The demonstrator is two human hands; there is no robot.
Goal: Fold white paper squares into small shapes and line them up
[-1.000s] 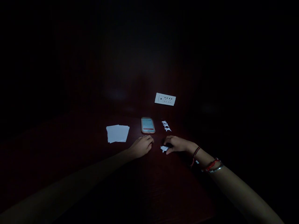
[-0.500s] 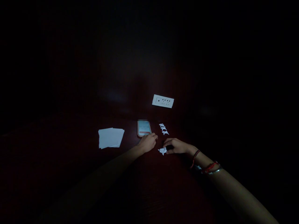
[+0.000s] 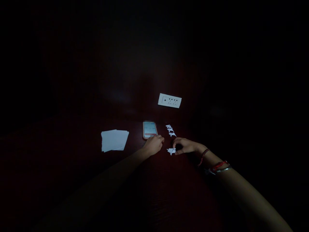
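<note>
My right hand [image 3: 183, 145] has its thumb and fingers closed at the right end of a small folded paper figure [image 3: 171, 150], white with pointed corners, on the dark red table. My left hand [image 3: 154, 145] rests with curled fingers just in front of a phone [image 3: 149, 130], and nothing shows in it. Beyond my right hand, several similar folded paper figures [image 3: 171, 130] lie in a short row, close together.
A stack of white paper sheets [image 3: 114, 140] lies to the left on the dark table [image 3: 154, 193]. A white socket plate [image 3: 169, 100] is on the wall behind. The surroundings are very dark. Red bands and a metal bangle circle my right wrist.
My right hand and the folded paper figure have moved slightly right and away from me, nearer the row. My left hand stays by the phone. The view has tilted a little.
</note>
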